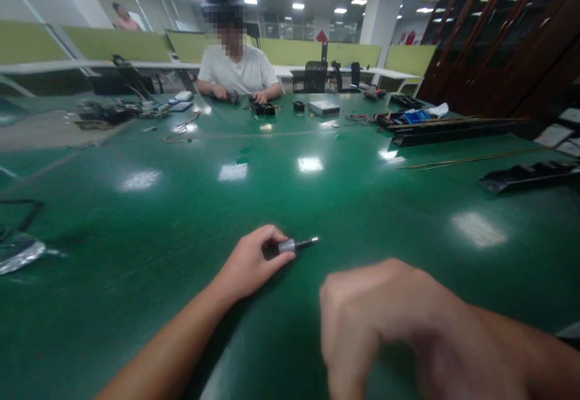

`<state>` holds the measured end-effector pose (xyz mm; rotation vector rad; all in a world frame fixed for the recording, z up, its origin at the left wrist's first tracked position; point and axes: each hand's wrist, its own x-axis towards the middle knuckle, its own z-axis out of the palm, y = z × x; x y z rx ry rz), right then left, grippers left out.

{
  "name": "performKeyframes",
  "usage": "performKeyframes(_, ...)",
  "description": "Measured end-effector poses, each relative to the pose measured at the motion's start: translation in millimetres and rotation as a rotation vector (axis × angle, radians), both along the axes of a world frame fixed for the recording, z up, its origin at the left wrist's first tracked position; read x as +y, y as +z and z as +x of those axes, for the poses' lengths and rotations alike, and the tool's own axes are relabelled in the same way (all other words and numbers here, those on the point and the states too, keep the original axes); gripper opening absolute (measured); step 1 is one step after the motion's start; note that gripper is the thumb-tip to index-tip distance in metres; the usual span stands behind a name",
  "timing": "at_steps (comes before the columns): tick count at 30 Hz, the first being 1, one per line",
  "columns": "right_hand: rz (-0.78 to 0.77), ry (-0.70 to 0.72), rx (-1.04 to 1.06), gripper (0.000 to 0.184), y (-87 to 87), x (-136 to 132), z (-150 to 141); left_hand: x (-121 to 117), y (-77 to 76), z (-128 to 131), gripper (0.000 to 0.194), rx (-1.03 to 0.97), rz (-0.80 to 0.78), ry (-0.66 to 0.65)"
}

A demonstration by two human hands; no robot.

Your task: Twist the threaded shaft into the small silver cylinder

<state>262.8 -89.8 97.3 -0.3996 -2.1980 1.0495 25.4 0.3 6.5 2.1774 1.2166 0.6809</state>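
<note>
My left hand (256, 261) rests on the green tabletop, thumb and fingers closed around a small silver cylindrical part (287, 246). From this part a thin, dark, ridged shaft with a shiny tip points right, just above the table surface. Closer to the camera, my right hand (385, 321) is raised to the right of the left one, apart from the part. It is blurred, with the knuckles up and the fingers bent downward. Its fingertips are hidden or cut off by the lower edge, so whether it holds anything does not show.
Across the green table (272, 200) a person in a white shirt (238, 70) handles a dark tool and a black box. Black channel strips (453, 131) and thin rods lie at the right. Tangled parts (109, 110) and a wire (181, 131) lie far left; clear plastic (20, 252) lies near left.
</note>
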Motion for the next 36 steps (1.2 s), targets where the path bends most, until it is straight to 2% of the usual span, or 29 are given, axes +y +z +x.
performKeyframes(2, -0.084, -0.217, 0.056, 0.017, 6.3, 15, -4, -1, 0.4, 0, 0.018, 0.004, 0.003, -0.001)
performKeyframes(4, -0.105, -0.377, 0.073, 0.014, -0.5, 39, -8, -2, 1.7, -1, 0.018, 0.019, 0.007, 0.005)
performKeyframes(6, -0.125, -0.525, 0.080, 0.007, -19.3, 64, -9, -3, 3.8, -2, 0.018, 0.026, 0.008, 0.017)
performKeyframes(8, -0.159, -0.622, 0.072, 0.018, -44.5, 84, -9, -4, 6.1, -2, 0.015, 0.020, 0.013, 0.018)
performKeyframes(11, -0.182, -0.721, 0.014, 0.014, -80.1, 102, -7, -5, 8.6, -3, 0.015, 0.038, 0.010, 0.027)
performKeyframes(13, -0.198, -0.724, 0.003, 0.022, -94.9, 106, -6, -6, 9.4, -3, 0.015, 0.037, 0.010, 0.035)
performKeyframes(15, -0.156, -0.660, -0.010, 0.034, -101.2, 107, -6, -6, 9.5, -4, 0.015, 0.034, 0.001, 0.045)
performKeyframes(18, -0.032, -0.543, -0.103, 0.042, -101.2, 104, -8, -6, 8.9, -4, 0.014, 0.019, -0.006, 0.054)
performKeyframes(21, 0.057, -0.486, -0.173, 0.044, -100.9, 102, -12, -7, 7.8, -4, 0.014, 0.007, -0.005, 0.053)
performKeyframes(24, 0.111, -0.489, -0.235, 0.040, -103.7, 100, -15, -7, 6.5, -5, 0.014, 0.007, -0.005, 0.066)
performKeyframes(30, 0.136, -0.530, -0.310, 0.017, -107.6, 99, -22, -6, 5.6, -4, 0.013, 0.019, -0.008, 0.071)
performKeyframes(36, 0.127, -0.495, -0.299, 0.012, -106.1, 99, -26, -7, 6.1, -3, 0.013, 0.018, -0.003, 0.068)
